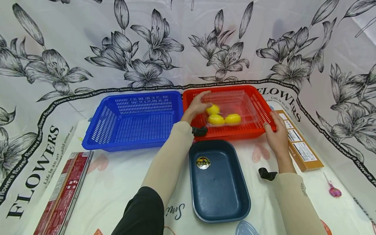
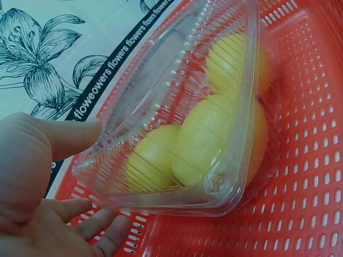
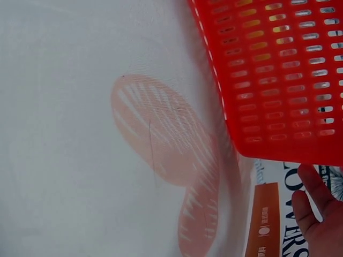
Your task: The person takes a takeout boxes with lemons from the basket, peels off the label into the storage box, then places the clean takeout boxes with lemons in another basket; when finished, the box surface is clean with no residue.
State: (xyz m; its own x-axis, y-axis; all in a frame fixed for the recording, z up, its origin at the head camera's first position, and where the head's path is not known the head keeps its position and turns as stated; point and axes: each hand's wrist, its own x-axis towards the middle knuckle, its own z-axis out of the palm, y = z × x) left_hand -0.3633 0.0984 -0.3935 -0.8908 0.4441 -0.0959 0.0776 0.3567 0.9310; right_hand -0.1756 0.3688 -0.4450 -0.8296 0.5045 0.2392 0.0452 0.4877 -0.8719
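A clear plastic clamshell box (image 1: 249, 112) holding three yellow lemon-like fruits (image 1: 216, 119) sits inside the red basket (image 1: 164, 138). My left hand (image 1: 197, 105) is at the left end of that box. In the left wrist view its thumb (image 2: 80, 136) lies along the box's end and its loosely extended fingers (image 2: 110, 227) are spread below; firm contact cannot be told. My right hand (image 1: 278, 133) rests against the basket's right rim, thumb apart from the fingers. In the right wrist view, its fingertips (image 3: 308, 174) meet the basket's lower edge.
A blue basket (image 1: 141, 137) stands left of the red one. A dark blue tray (image 1: 218, 182) lies in front. An orange-brown carton (image 1: 308, 166) sits at right, near a small pink item (image 1: 334, 191). Long red packages (image 1: 64, 192) lie at left.
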